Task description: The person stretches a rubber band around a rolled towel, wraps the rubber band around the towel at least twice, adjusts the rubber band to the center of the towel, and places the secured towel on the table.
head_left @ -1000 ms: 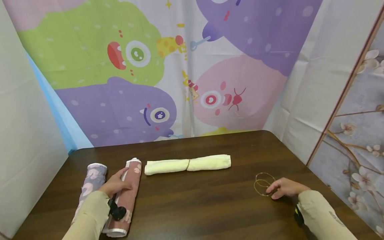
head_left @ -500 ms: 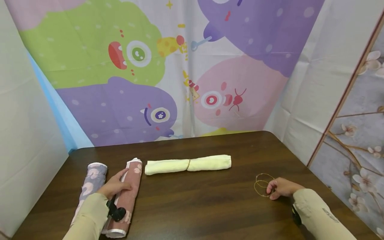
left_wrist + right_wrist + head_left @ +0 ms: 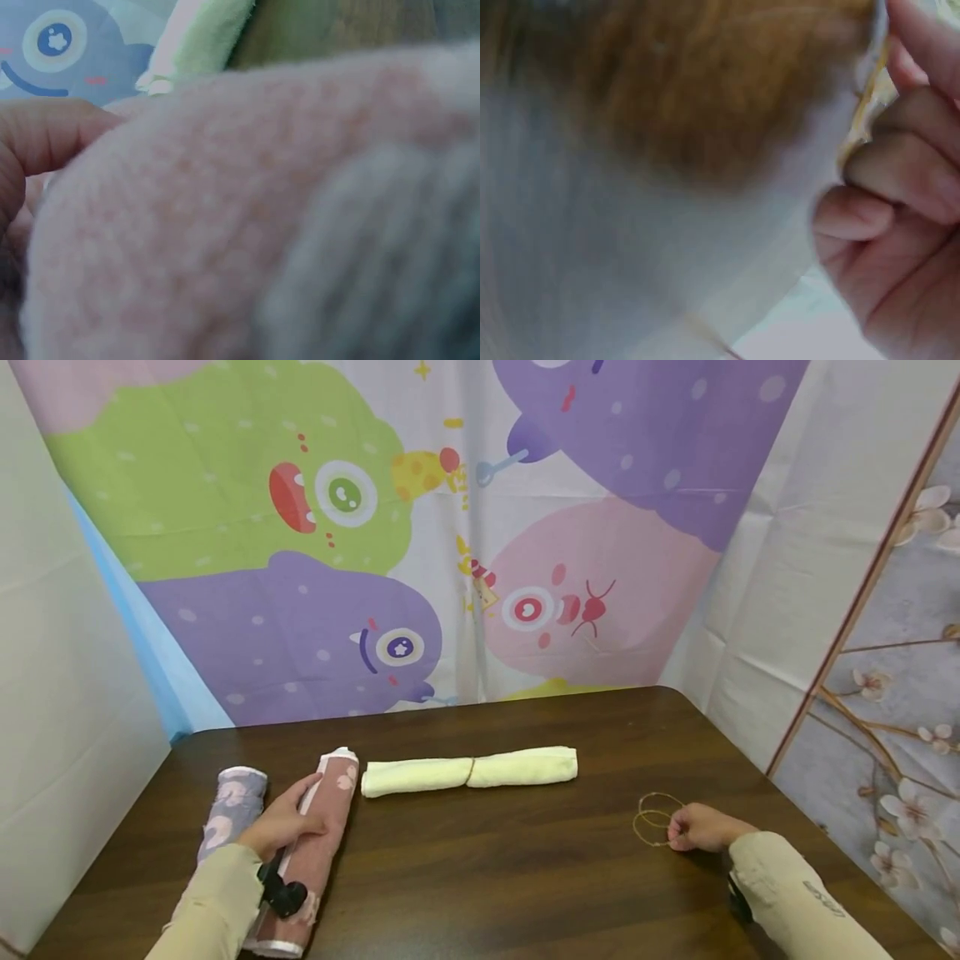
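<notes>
A rolled pink towel [image 3: 318,843] with white edges lies slanted on the left of the table, and my left hand [image 3: 281,822] grips it across the middle, thumb on the near right side. In the left wrist view the pink towel [image 3: 187,217] fills most of the picture, blurred and close, with the thumb at its left. At the right my right hand [image 3: 701,828] pinches thin yellow rubber bands [image 3: 636,831], whose loops stick out leftward over the table. The right wrist view shows curled fingers beside a strip of yellow band [image 3: 864,112].
A rolled grey-purple towel [image 3: 234,810] lies left of the pink one, partly behind my left arm. Toward the back of the brown table [image 3: 487,877] lies a rolled pale yellow towel [image 3: 525,768] with a band round its middle. A cartoon curtain [image 3: 465,527] hangs behind.
My right fingers have closed on the rubber bands. The pink towel has shifted in my left hand's grip, its far end slightly up and right, its near end leftward.
</notes>
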